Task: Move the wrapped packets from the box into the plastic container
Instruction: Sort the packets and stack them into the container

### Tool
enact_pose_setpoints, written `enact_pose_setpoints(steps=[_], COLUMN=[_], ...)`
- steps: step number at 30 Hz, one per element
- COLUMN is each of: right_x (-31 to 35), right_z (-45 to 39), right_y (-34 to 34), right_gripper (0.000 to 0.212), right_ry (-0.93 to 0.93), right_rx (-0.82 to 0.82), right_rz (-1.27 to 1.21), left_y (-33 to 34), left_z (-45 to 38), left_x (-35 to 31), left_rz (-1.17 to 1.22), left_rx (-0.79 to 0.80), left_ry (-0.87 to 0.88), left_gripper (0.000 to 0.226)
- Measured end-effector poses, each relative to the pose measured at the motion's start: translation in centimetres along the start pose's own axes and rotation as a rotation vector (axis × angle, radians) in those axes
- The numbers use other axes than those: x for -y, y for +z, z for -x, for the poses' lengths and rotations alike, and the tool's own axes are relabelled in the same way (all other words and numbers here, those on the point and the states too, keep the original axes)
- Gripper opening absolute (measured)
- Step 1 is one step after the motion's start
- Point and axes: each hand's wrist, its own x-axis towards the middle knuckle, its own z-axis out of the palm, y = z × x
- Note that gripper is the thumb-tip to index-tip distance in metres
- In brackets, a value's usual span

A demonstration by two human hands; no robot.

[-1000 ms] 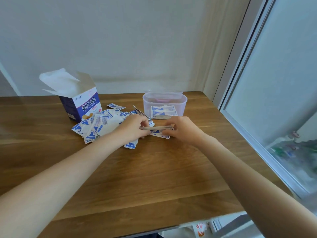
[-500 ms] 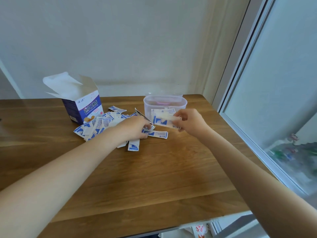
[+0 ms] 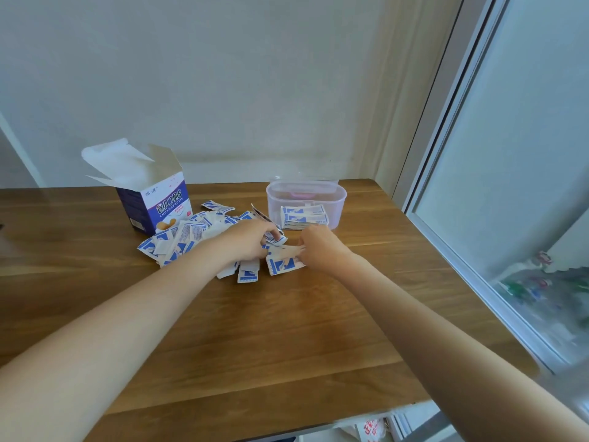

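Head view: wooden table [image 3: 287, 330] carries an open blue-and-white carton [image 3: 153, 202], a clear plastic container [image 3: 334, 199] with stacked packets [image 3: 304, 215] inside, and a loose heap of wrapped packets [image 3: 188, 237] between them. Left hand [image 3: 248, 240] lies curled on the heap, fingers round a packet. Right hand [image 3: 322, 247] pinches a small packet bundle [image 3: 285, 250] just beside it.

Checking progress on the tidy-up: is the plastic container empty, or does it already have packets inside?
Not empty. The plastic container is lidless and a flat stack of packets shows through its clear wall, low inside; the space above them is unfilled.
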Motion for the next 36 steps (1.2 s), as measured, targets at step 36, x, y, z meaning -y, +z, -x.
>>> enact_pose_setpoints(steps=[36], right_x=[-3.6], right_z=[1.4], right_y=[-2.1], right_gripper=[0.009], right_ry=[0.22], right_rx=[0.148], right_rz=[-1.07], left_y=[-0.6], left_z=[-0.5], left_x=[-2.0], left_rz=[-0.057], left_rx=[0.079], left_ry=[0.074], left_gripper=[0.043])
